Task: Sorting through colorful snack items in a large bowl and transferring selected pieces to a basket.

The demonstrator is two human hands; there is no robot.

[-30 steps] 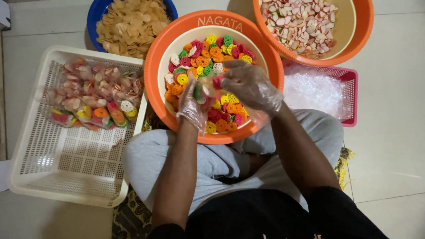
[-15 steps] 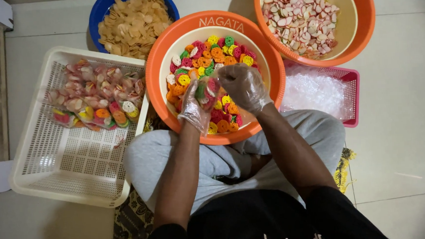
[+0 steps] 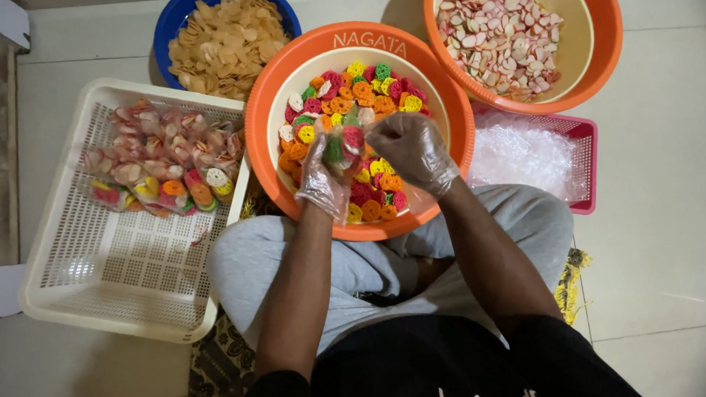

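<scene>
hiding a small bag (image 3: 342, 143) – gloved left hand (image 3: 321, 180), right hand (image 3: 412, 149)

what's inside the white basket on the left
The white basket holds a pile of small clear packets of snacks at its far end. What lies beneath the pile is covered.

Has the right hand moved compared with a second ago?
Yes. The right hand has shifted left and up over the orange bowl, toward the left hand and the small bag.
</scene>
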